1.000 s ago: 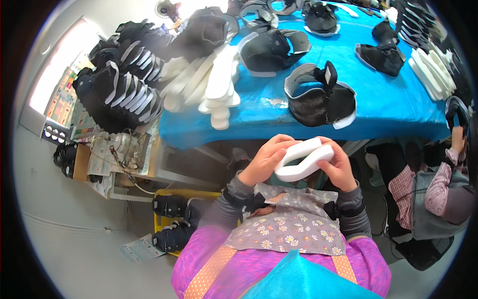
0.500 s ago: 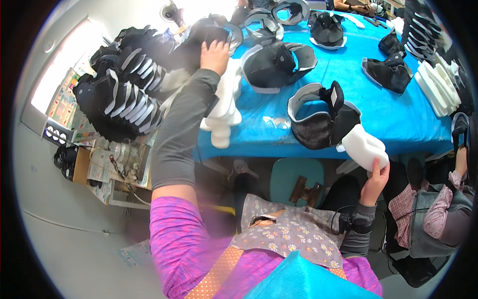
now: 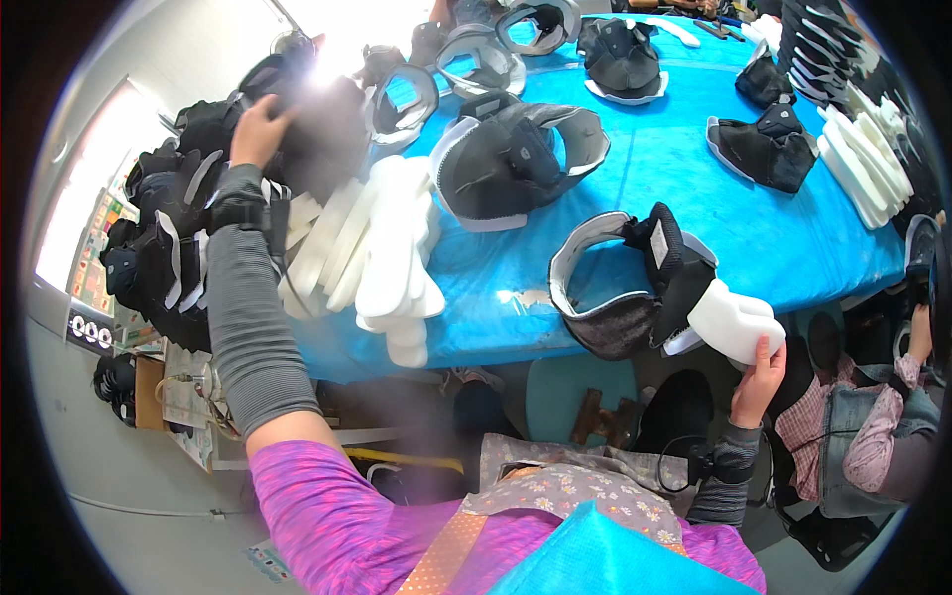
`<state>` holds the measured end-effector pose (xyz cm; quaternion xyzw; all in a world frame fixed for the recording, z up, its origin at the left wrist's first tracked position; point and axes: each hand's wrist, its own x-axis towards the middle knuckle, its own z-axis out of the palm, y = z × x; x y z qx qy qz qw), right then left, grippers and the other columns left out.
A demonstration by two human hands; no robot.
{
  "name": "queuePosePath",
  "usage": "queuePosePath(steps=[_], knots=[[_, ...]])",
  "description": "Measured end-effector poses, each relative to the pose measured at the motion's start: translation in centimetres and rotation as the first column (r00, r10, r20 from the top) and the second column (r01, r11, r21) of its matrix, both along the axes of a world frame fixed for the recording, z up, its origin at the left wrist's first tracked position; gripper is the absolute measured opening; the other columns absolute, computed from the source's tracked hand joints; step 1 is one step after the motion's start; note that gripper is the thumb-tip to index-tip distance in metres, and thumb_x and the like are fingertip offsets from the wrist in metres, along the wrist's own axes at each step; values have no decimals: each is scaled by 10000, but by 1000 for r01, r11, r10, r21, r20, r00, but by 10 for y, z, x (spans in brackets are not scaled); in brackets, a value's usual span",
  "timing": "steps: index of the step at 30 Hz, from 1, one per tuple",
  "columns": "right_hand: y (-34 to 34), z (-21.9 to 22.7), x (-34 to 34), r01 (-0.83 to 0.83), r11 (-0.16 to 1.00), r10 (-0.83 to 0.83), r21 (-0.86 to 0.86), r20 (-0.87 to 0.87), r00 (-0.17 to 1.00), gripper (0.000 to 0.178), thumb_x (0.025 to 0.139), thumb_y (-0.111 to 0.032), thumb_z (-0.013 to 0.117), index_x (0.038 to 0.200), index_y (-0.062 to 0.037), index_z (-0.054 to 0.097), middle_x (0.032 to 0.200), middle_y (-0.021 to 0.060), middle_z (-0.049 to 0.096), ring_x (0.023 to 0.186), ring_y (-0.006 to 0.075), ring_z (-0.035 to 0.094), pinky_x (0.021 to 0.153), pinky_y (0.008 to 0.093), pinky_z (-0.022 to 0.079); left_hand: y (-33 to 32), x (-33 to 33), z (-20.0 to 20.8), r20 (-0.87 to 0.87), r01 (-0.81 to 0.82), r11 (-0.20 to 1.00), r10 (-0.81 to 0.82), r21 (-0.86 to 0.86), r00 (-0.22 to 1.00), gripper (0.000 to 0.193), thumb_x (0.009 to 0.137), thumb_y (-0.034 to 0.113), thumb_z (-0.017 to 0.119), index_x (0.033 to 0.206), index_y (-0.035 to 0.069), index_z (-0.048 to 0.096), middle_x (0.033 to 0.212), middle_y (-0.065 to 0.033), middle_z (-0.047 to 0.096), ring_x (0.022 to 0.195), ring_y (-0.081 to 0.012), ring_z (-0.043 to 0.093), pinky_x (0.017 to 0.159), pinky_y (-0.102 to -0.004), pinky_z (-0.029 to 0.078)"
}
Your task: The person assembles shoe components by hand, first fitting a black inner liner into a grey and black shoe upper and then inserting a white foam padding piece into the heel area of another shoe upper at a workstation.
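My left hand (image 3: 260, 132) is stretched to the far left among the piled black padded pieces, which look like shoe uppers. Its thumb and fingers are apart, and I make out nothing held in it. Just right of it is a blurred dark piece (image 3: 325, 144). My right hand (image 3: 760, 382) pinches the rounded end of a white, smooth, shoe-shaped insert (image 3: 732, 319). The insert's other end meets a black shoe upper (image 3: 620, 330) with a grey lining, lying at the table's front edge. How far the insert reaches inside is hidden.
White inserts (image 3: 382, 243) lie heaped on the blue-covered table (image 3: 486, 288), with more stacked (image 3: 863, 174) at the right. Black uppers (image 3: 521, 164) stand about the table, and others are piled at the left (image 3: 149, 263). A co-worker's arm (image 3: 920, 332) shows at right.
My left hand has moved left, toward the piled black pieces. My right hand keeps its hold on the white insert. The view has turned, and the white heap shows more fully.
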<state>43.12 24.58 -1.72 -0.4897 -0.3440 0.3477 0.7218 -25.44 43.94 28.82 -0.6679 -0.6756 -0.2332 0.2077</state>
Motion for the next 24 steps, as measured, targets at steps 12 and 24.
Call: queuePosePath(steps=[12, 24], knots=[[31, 1, -10, 1, 1000, -1, -6, -5, 1000, 341, 990, -238, 558, 1213, 18, 531, 1147, 96, 612, 1031, 165, 584, 922, 303, 444, 5, -122, -40, 29, -208, 956, 206, 205, 978, 665, 841, 448, 670, 1222, -87, 567, 1197, -283, 603, 1138, -406, 568, 968, -398, 443], [16, 4, -14, 3, 1000, -3, -29, -19, 1000, 439, 998, -293, 538, 1282, 37, 483, 1216, 178, 581, 1094, 255, 589, 950, 352, 462, -30, -38, -38, 11, -287, 949, 288, 133, 958, 659, 686, 522, 771, 1165, 83, 661, 1221, -120, 611, 1127, -338, 565, 952, -433, 472]])
